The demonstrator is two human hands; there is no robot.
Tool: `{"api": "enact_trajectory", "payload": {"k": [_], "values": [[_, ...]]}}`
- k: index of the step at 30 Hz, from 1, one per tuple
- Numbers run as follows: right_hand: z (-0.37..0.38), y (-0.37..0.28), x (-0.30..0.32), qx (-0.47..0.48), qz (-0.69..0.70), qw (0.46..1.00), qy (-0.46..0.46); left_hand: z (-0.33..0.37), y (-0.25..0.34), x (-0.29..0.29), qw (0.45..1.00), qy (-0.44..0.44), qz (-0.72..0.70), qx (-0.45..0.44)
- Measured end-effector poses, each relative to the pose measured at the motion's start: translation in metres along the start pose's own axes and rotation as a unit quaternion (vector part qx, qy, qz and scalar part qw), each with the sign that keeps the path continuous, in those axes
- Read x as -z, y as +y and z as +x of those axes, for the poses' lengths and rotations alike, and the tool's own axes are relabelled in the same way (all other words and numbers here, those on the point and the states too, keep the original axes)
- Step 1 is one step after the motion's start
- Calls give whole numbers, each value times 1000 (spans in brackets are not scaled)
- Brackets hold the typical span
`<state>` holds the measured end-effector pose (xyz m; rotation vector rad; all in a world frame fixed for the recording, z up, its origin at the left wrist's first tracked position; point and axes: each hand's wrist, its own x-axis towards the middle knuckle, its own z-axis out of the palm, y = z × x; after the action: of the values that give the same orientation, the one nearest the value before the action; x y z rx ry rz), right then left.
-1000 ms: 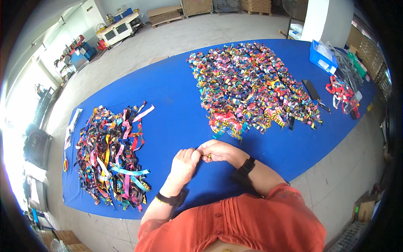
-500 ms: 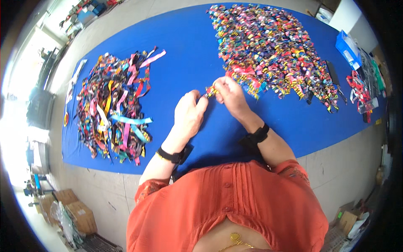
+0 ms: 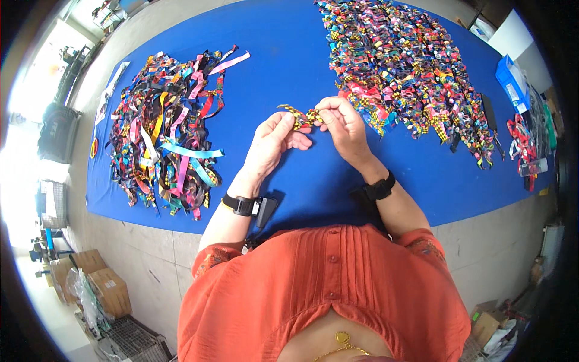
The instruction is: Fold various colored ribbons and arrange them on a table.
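Between my two hands, over the blue cloth, is a short ribbon strip (image 3: pixel 300 118) in yellow and black with a bit of red. My left hand (image 3: pixel 273 140) pinches its left part between thumb and fingers, with a loose end sticking up past the thumb. The fingertips of my right hand (image 3: pixel 344 125) close on the strip's right end. Off to the left lies a loose heap of mixed ribbons (image 3: pixel 166 136). To the right, beyond my right hand, a wide spread of small knotted or looped ribbon pieces (image 3: pixel 398 66) lies in dense rows.
The blue cloth (image 3: pixel 265 72) covers a large table. At its right edge are a blue plastic bin (image 3: pixel 513 84) and a red and white ribbon bundle (image 3: pixel 520 139). Scissors with a yellow and red handle (image 3: pixel 94 148) lie at the left edge. Cardboard boxes (image 3: pixel 108 289) stand on the floor.
My left hand has turned and opened its palm upward more, showing more of the ribbon strip. My right hand has shifted slightly right. The whole view has tilted a little.
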<state>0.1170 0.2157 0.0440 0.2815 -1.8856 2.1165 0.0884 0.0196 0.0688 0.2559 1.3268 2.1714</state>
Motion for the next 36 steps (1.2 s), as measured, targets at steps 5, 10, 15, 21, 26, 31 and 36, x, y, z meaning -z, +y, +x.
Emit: {"api": "enact_trajectory", "payload": {"k": [5, 10, 15, 21, 26, 31, 36], "values": [[1, 11, 1, -21, 1, 1000, -5, 0, -4, 4, 965, 46, 246, -76], [-1, 11, -3, -51, 39, 998, -11, 1, -9, 9, 927, 82, 328, -159], [-5, 19, -6, -98, 71, 992, -33, 7, -7, 5, 974, 59, 157, -154], [-7, 21, -7, -109, 73, 990, -58, 6, -15, 6, 973, 61, 197, -103], [-5, 13, -2, -115, 74, 990, -48, 10, -13, 12, 977, 62, 201, -24], [4, 6, 8, -139, 81, 983, -95, 9, -11, 12, 996, 43, 53, -51], [1, 12, 13, -144, 88, 974, -150, 13, -15, 13, 998, 26, 35, -41]]}}
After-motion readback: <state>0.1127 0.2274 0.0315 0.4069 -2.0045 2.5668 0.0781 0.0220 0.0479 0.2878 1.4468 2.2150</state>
